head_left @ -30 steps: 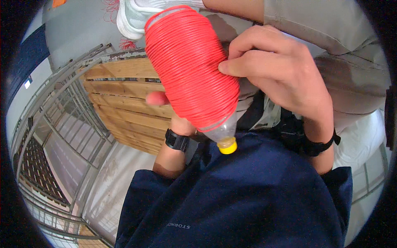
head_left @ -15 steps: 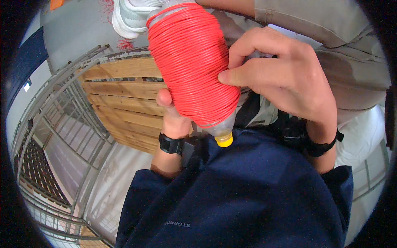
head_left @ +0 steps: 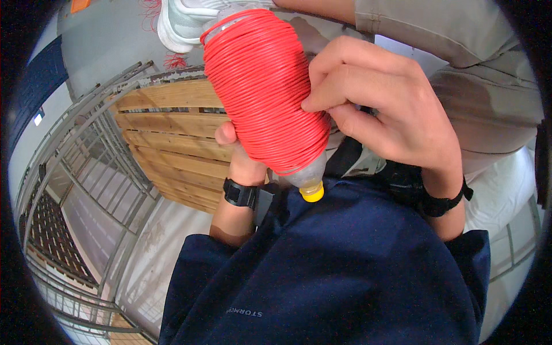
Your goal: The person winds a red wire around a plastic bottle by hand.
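A clear plastic bottle (head_left: 306,173) with a yellow cap (head_left: 312,192) lies tilted in front of me, its cap toward my body. Red plastic-coated cord (head_left: 264,92) is wound round most of it in tight side-by-side turns. From below and the left, my left hand (head_left: 244,163) supports the bottle; its thumb shows at the edge, while the other fingers are hidden behind. My right hand (head_left: 391,106) is closed at the right side of the winding, bent fingers together and one fingertip pressed on the cord. Its thumb is partly tucked below.
A slatted wooden panel (head_left: 172,123) stands at the left beside a grey metal wire cage (head_left: 109,230). A white shoe (head_left: 172,29) and loose red strands (head_left: 175,60) are at the far side. Trouser legs in beige (head_left: 489,86) and a white bag-like item (head_left: 503,190) lie to the right.
My right hand's fingers have shifted: a bent finger now presses the cord where the thumb was, and the thumb has drawn back below. The bottle has moved slightly left.
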Demonstrator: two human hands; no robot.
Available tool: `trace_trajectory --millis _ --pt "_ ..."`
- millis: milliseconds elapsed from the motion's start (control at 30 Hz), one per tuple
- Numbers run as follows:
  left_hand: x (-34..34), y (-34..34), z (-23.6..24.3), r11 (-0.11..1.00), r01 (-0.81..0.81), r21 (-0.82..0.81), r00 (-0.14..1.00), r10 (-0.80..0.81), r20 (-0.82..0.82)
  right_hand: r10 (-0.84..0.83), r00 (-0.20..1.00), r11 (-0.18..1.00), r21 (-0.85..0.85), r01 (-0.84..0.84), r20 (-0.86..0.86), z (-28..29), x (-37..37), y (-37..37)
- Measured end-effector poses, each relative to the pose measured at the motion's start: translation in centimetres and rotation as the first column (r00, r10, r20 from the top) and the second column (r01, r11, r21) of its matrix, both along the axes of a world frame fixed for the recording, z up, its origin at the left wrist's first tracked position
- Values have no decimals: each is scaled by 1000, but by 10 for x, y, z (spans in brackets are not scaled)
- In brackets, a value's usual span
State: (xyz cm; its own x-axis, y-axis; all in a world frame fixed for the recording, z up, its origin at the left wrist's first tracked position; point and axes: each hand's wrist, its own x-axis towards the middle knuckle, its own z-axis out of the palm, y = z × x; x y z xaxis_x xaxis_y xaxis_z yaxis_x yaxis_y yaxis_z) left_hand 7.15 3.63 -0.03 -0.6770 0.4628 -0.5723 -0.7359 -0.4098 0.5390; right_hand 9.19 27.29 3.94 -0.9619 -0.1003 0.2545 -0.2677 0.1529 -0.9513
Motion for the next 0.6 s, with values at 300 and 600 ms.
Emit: trace_trajectory --millis 300,600 --pt "0 -6 -7 991 -39 131 999 34 41 -33 999 997 72 34 -12 -1 0 -1" --pt "3 -11 -15 967 -80 241 995 63 81 -24 1000 997 79 23 17 -2 0 -3"
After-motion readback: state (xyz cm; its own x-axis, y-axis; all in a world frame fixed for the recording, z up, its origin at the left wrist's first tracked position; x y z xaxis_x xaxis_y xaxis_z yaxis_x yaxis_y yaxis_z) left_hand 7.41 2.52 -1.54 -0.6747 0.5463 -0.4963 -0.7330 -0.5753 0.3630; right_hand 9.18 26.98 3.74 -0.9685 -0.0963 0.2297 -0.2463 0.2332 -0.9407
